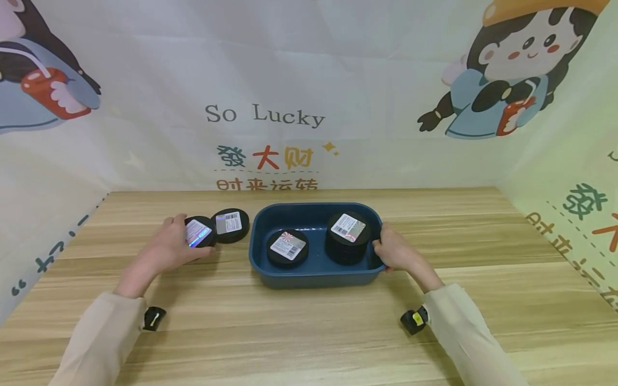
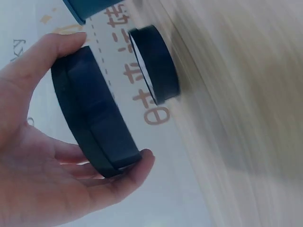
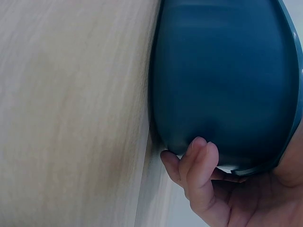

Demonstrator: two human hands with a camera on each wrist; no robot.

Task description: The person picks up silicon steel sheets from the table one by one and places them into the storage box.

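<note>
My left hand (image 1: 166, 244) holds a flat black round container (image 1: 199, 231) by its edges, thumb on one side and fingers on the other. A white and silvery label faces up on it. In the left wrist view, the held container (image 2: 97, 111) is raised off the table. Just beyond it, a second black round container (image 1: 232, 225) lies on the table. My right hand (image 1: 393, 247) grips the right end of a blue plastic bin (image 1: 314, 280), fingertips on its outer wall in the right wrist view. Inside the bin are a labelled container (image 1: 287, 248) at left and a stack (image 1: 346, 236) at right.
A wooden table (image 1: 309, 332) lies under everything. Behind it hangs a white printed cloth (image 1: 367, 155) with lettering and cartoon figures, and similar cloth lines both sides. Small black devices (image 1: 154, 318) are worn at both wrists.
</note>
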